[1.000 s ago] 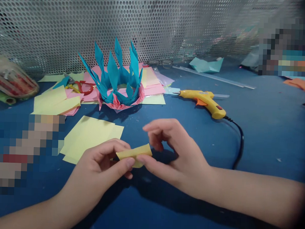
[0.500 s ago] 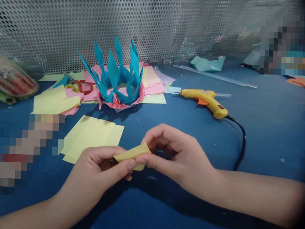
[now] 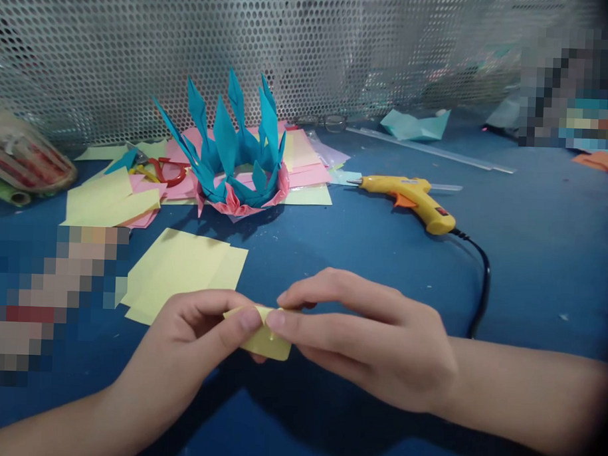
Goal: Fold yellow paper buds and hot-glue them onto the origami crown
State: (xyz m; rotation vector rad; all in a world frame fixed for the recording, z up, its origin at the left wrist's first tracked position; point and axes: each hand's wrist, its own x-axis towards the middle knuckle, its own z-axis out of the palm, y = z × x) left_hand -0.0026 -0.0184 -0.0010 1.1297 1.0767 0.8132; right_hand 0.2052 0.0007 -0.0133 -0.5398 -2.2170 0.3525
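Observation:
A small folded piece of yellow paper point(image 3: 274, 347) is pinched between both hands, above the blue table. My left hand point(image 3: 195, 344) grips its left end, thumb on top and fingers beneath. My right hand point(image 3: 374, 337) presses thumb and fingers onto its upper right part, where a crease shows; some of the paper is hidden under the fingertips. Beyond my left hand lie flat yellow paper sheets point(image 3: 177, 267). Further back stands a blue folded-paper crown point(image 3: 226, 142) with tall points and a pink folded base point(image 3: 239, 206).
A yellow glue gun point(image 3: 408, 190) lies at the right, its black cord point(image 3: 485, 281) curving toward my right forearm. Red-handled scissors point(image 3: 171, 173) and coloured papers point(image 3: 98, 201) lie left of the crown. A clear container point(image 3: 25, 152) is at far left. A perforated metal panel point(image 3: 141, 49) stands behind.
My right hand has turned over and lowered, its fingers now pressing on the paper. The yellow paper's raised upper flap has come down. My left hand keeps its hold.

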